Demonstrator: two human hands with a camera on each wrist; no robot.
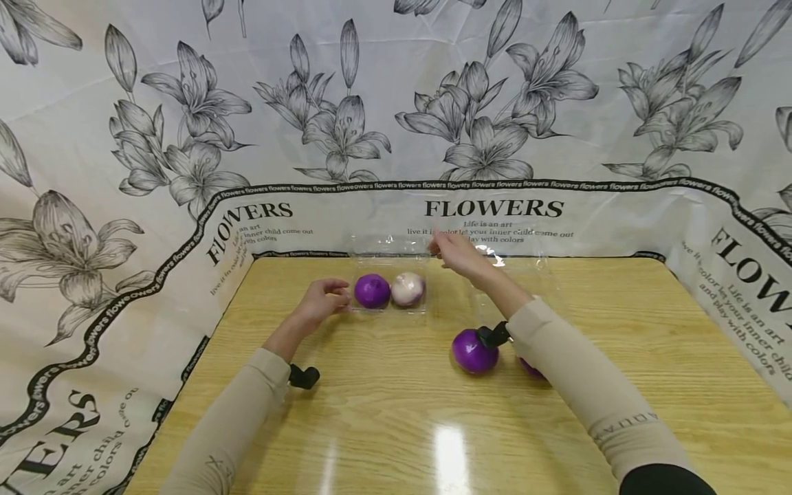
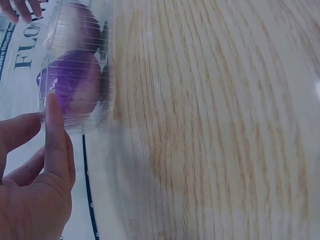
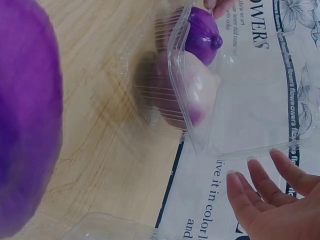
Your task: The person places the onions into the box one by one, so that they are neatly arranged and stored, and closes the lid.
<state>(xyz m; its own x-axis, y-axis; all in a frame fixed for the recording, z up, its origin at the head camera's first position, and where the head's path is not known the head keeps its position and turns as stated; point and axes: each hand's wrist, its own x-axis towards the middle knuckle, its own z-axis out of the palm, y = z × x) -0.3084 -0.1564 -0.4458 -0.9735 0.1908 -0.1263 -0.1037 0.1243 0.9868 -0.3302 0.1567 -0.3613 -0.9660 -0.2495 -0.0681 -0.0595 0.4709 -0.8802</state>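
Note:
A clear plastic clamshell box stands near the back of the table with its lid raised. Side by side in it lie a purple onion-shaped vegetable and a white-and-purple one. At the box's left end is my left hand; in the left wrist view its nearly straight index finger touches the box wall. My right hand is by the raised lid, at its right side. Its fingers are spread and slightly bent, the tips close to the lid edge; contact is hard to tell.
Right of the box stands a second clear plastic box, partly behind my right arm. Nearer me lies another purple vegetable, with one more mostly hidden by my right sleeve. Flower-printed cloth borders the table's back and sides.

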